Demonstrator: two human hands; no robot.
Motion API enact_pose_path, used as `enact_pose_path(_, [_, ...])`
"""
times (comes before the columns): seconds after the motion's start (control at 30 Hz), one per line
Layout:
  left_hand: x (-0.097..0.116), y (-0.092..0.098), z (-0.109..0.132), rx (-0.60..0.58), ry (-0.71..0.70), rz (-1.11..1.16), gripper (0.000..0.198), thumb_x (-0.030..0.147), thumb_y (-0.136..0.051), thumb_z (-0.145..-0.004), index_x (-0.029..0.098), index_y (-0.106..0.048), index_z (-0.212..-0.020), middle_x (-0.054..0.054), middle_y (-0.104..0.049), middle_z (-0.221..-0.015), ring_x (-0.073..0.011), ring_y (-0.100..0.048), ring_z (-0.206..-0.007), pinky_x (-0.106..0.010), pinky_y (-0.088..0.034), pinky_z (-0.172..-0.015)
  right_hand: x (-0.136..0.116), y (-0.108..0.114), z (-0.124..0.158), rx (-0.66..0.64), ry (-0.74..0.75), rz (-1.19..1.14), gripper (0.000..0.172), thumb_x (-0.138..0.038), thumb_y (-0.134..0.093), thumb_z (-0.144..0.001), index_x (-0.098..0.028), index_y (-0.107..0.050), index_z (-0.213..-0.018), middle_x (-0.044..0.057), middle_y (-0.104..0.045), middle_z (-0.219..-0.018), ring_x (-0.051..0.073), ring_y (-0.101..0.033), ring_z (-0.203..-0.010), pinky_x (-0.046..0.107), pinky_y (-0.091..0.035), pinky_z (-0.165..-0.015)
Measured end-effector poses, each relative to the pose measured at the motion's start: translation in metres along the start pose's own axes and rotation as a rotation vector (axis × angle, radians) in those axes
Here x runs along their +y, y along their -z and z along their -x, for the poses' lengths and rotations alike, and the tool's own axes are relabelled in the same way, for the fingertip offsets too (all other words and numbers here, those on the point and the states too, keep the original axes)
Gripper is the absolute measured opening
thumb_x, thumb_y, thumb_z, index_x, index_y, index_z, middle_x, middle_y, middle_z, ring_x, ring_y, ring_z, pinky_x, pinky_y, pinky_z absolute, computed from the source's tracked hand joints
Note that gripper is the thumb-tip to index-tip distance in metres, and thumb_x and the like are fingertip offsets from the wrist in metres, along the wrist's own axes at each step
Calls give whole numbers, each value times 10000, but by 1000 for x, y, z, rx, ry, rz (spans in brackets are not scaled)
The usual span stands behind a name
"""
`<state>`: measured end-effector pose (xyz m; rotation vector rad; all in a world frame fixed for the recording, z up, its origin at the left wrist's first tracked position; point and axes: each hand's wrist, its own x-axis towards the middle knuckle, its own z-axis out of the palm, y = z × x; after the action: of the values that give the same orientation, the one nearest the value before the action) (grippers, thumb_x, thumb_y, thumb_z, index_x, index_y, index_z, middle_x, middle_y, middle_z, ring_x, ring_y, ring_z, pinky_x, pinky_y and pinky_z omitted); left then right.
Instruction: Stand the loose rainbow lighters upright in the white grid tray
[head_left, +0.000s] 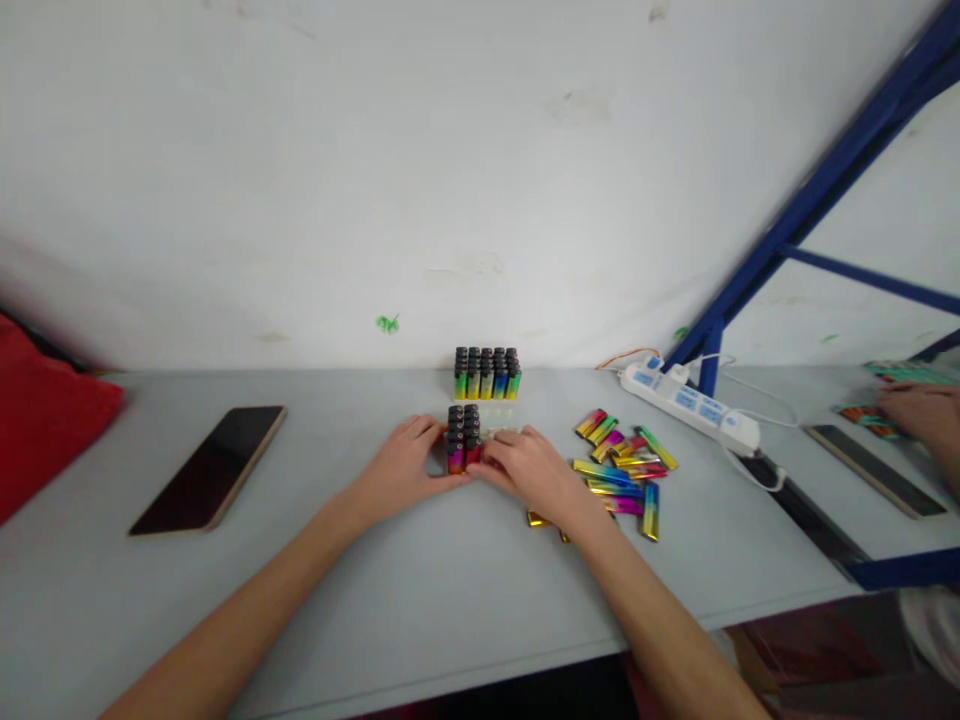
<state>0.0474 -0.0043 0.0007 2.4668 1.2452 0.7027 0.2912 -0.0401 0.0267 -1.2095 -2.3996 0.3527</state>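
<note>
A small block of upright rainbow-coloured lighters (463, 437) stands in a clear tray (501, 432) at the middle of the grey table (420, 590). My left hand (401, 468) rests against the block's left side, fingers curled round it. My right hand (525, 465) lies over the tray's right part, fingers bent, touching the block's base; what it holds, if anything, is hidden. A full block of lighters (487, 374) stands behind, by the wall. Several loose lighters (626, 472) lie in a heap to the right of my right hand.
A dark phone (210, 467) lies at the left, a red cloth (45, 420) beyond it. A white power strip (690, 403) with cables sits at the right by a blue frame (817, 190). Another person's hand (922, 412) works at the far right near another phone (874, 470).
</note>
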Motion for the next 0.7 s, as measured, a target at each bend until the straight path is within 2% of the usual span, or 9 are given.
enact_pose_path(0.1, [0,0,-1,-2,15,4,533,698,-817,-824,223,-721,-1049,-110,-736,-1117,-352,-690,-1074,-498,-562,-1006,16,16,6,59,-40,-87,476,-571,-545,-1131,-217,-705,-856,39,-730,-823,191,-641,-744,318,-441,-769])
enact_pose_path(0.17, [0,1,-2,-8,28,6,549,714,-822,-808,228,-728,-1045,-105,-735,-1116,-350,-691,-1068,-494,-566,-1004,38,35,15,198,-172,-66,470,-534,-488,-1155,-218,-723,-898,46,-741,-842,205,-653,-763,326,-452,-763])
enact_pose_path(0.23, [1,1,-2,-13,33,7,543,710,-827,-803,230,-730,-1037,-98,-731,-1108,-340,-690,-1059,-482,-566,-1003,65,54,26,309,-348,64,385,-469,-515,-1141,-196,-752,-1008,87,-770,-934,239,-691,-849,352,-491,-835])
enact_pose_path(0.3, [2,1,-2,-15,30,9,521,681,-833,-809,227,-728,-1040,-93,-727,-1104,-329,-688,-1051,-469,-563,-999,89,68,38,282,-548,215,325,-411,-571,-1105,-152,-763,-1144,149,-787,-1054,278,-720,-963,393,-510,-946])
enact_pose_path(0.37, [3,1,-2,-19,28,8,502,649,-841,-813,217,-724,-1041,-97,-724,-1108,-327,-686,-1049,-465,-561,-991,103,73,46,173,-715,337,409,-452,-608,-1086,-118,-745,-1279,214,-773,-1194,335,-722,-1116,441,-511,-1014])
enact_pose_path(0.43, [4,1,-1,-22,31,1,499,637,-846,-814,206,-721,-1033,-107,-720,-1108,-333,-685,-1051,-469,-560,-982,106,70,50,83,-813,443,528,-547,-606,-1081,-109,-722,-1352,256,-743,-1294,403,-696,-1220,515,-506,-1043])
enact_pose_path(0.5, [4,1,-1,-16,35,1,509,646,-847,-812,204,-722,-1031,-111,-721,-1107,-339,-688,-1056,-471,-558,-980,104,63,50,40,-832,523,594,-619,-593,-1073,-112,-719,-1355,270,-728,-1325,445,-679,-1253,575,-498,-1049])
enact_pose_path(0.57, [3,0,-1,-4,36,7,513,657,-844,-810,211,-724,-1034,-109,-724,-1108,-339,-690,-1057,-467,-558,-976,102,58,47,30,-804,561,581,-624,-614,-1060,-122,-730,-1328,267,-733,-1310,449,-672,-1265,592,-490,-1064])
enact_pose_path(0.7, [0,-3,0,7,27,-5,522,675,-844,-803,216,-728,-1022,-107,-727,-1095,-331,-687,-1030,-465,-557,-961,106,52,35,103,-693,480,478,-427,-700,-1019,-119,-712,-1385,250,-713,-1338,397,-682,-1260,548,-498,-1115])
